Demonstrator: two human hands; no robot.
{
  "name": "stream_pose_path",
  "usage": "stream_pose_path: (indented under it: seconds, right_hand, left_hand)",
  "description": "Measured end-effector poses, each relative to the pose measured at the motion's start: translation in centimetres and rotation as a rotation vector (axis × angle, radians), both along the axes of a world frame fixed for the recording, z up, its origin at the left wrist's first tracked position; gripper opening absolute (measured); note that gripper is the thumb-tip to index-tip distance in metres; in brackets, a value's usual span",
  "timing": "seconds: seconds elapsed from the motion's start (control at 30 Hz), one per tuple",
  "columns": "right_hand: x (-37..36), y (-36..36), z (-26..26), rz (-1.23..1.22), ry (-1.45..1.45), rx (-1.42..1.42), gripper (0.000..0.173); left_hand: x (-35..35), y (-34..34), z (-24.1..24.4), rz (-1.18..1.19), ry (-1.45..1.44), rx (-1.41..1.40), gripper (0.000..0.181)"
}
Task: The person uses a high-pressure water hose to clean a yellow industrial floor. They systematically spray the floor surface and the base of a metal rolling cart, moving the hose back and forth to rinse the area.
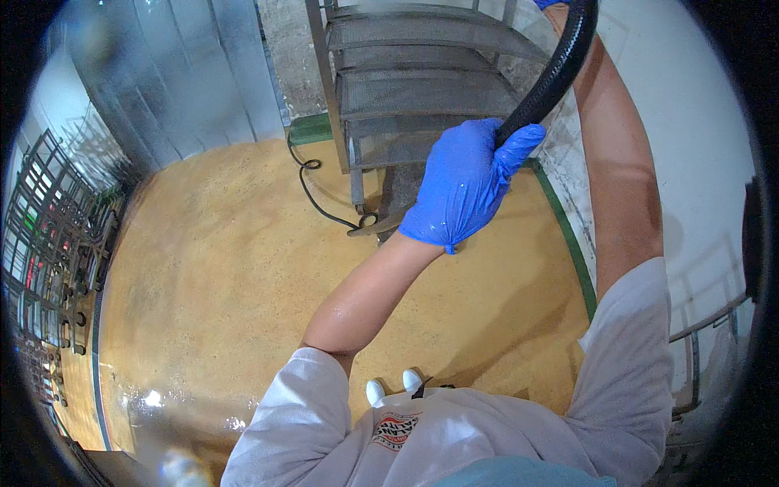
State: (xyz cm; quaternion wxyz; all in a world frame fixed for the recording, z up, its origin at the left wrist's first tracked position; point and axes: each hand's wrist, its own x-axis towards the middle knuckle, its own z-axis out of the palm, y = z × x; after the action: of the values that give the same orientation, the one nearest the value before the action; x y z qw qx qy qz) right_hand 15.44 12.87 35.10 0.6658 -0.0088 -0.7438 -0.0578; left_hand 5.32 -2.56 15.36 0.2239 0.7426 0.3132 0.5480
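My left hand (456,179), in a wet blue disposable glove, is wrapped around a thick black hose (560,70). From that grip the hose curves up and out past the top edge of the view. My right arm stretches upward along the right side. Only a sliver of my blue-gloved right hand (551,3) shows at the top edge, beside the hose, and its fingers are hidden. Behind my left hand stands a metal staircase (426,91) with grated treads.
A thin black cable or hose (310,192) loops across the yellow floor (243,274) by the staircase foot. Wheeled metal racks (55,255) line the left, beyond a floor drain channel (97,365). A white wall (688,152) rises at right. The floor is wet at lower left.
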Motion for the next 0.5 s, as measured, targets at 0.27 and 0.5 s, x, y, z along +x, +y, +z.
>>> stream_pose_path:
  seconds: [0.27, 0.5]
  right_hand:
    - [-3.5, 0.2, 0.1, 0.034, -0.004, 0.025, 0.026]
    - [-1.2, 0.5, -0.2, -0.018, -0.006, 0.01, 0.027]
  left_hand:
    - [-2.6, -0.6, 0.3, 0.082, -0.019, -0.058, 0.063]
    - [-2.5, -0.6, -0.1, 0.061, -0.071, -0.059, 0.061]
